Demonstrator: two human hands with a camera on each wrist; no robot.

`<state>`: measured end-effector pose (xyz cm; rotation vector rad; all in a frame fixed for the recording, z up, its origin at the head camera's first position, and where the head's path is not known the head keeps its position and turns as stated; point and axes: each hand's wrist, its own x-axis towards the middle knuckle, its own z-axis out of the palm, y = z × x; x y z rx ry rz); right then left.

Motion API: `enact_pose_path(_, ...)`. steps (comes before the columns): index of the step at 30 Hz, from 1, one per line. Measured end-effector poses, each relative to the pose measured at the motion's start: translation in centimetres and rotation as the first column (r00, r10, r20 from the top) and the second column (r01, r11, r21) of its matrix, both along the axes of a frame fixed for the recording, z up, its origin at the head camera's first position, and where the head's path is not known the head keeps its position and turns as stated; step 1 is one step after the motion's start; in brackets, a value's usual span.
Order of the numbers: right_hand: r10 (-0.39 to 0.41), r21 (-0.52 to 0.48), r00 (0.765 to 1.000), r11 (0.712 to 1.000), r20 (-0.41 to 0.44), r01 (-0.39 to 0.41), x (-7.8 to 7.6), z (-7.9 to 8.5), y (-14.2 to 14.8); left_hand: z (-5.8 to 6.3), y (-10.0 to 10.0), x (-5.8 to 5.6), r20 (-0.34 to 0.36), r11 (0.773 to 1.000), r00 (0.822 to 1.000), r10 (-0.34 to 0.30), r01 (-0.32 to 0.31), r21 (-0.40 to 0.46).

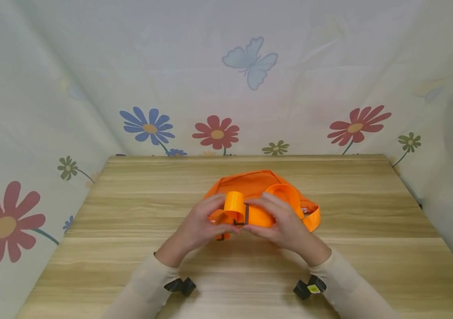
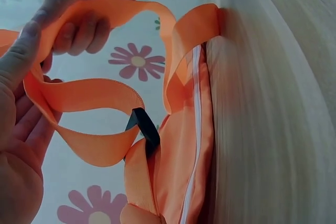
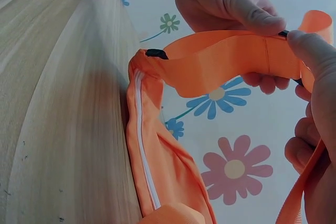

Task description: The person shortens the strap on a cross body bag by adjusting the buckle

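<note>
An orange fabric bag (image 1: 250, 180) with a white zipper (image 2: 196, 129) lies on the wooden table. Above its near side, my left hand (image 1: 204, 223) and right hand (image 1: 286, 223) meet fingertip to fingertip. Between them is the bag's orange webbing strap (image 1: 234, 201), which loops up through a black slide buckle (image 1: 246, 214). Thumb and fingers of the left hand pinch the strap at the buckle. My right hand grips the strap just right of it, partly hiding the buckle. Another black buckle (image 2: 147, 129) joins the strap near the bag's left end in the left wrist view.
A loose strap loop (image 1: 311, 219) sticks out at the bag's right end. The wooden table (image 1: 130, 190) reaches back to a white cloth backdrop (image 1: 170, 66) printed with flowers. Small black cameras (image 1: 182, 286) sit on both wrists, over light sleeves.
</note>
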<state>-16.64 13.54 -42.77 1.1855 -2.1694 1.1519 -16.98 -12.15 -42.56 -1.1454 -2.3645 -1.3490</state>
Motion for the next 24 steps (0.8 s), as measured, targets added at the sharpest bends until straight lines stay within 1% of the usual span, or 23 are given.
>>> enact_pose_path(6, -0.021, 0.009, 0.999, 1.000, 0.034, 0.020, 0.1, -0.1, 0.2, -0.1, -0.3, 0.0, -0.063, 1.000, 0.998, 0.003, -0.003, -0.005)
enact_pose_path(12, -0.027, 0.001, 0.998, 1.000, 0.050, 0.027, 0.1, -0.2, 0.4, 0.1, -0.5, -0.1, -0.095, 1.000, 0.995, 0.002, -0.002, -0.002)
enact_pose_path(18, -0.007, -0.028, 0.999, 1.000, 0.036, 0.008, 0.0, -0.2, 0.6, 0.3, -0.8, 0.0, -0.090, 1.000, 0.996, 0.017, -0.017, -0.010)
enact_pose_path(24, -0.001, -0.037, 1.000, 0.999, 0.029, 0.002, 0.0, -0.3, 0.7, 0.3, -1.1, 0.0, -0.096, 0.999, 0.995, 0.032, -0.034, -0.023)
